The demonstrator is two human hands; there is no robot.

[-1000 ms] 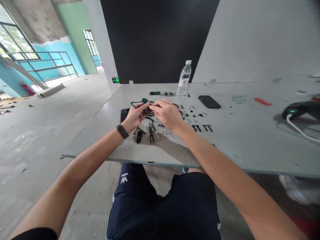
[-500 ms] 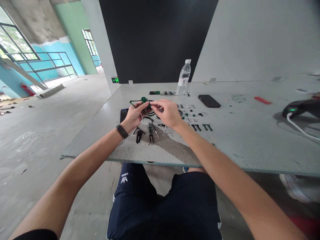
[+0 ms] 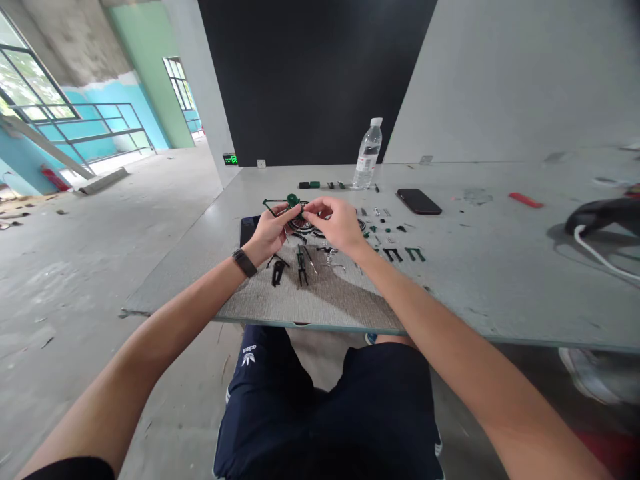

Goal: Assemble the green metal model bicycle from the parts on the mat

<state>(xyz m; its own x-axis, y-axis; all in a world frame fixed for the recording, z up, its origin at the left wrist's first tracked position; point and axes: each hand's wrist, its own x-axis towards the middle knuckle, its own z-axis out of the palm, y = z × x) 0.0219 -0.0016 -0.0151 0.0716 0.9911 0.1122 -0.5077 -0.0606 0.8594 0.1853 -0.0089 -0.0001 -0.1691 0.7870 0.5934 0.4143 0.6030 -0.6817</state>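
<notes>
Between thumb and fingers, my left hand (image 3: pixel 270 231) grips a small green model bicycle frame (image 3: pixel 293 199) above the table. My right hand (image 3: pixel 336 223) is pinched closed at the frame's right end; whatever sits in its fingertips is too small and covered to make out. Dark spoked model wheels (image 3: pixel 301 226) lie just behind and below the hands, partly hidden. Nearer to me are a green and black fork (image 3: pixel 302 268), a thin screwdriver (image 3: pixel 311 261), a black clip-like part (image 3: pixel 278 273) and small silver parts (image 3: pixel 331 257).
A water bottle (image 3: pixel 367 157) stands at the back, left of a black phone (image 3: pixel 419 201). Another dark phone (image 3: pixel 248 230) lies beside my left hand. Several small green and black parts (image 3: pixel 415 254) are laid out to the right. Farther right are a red object (image 3: pixel 525 200) and a black device (image 3: pixel 597 220) with a white cable.
The green frame has shifted slightly right and turned a little in my left hand. My right fingers stay at the frame with a small shift.
</notes>
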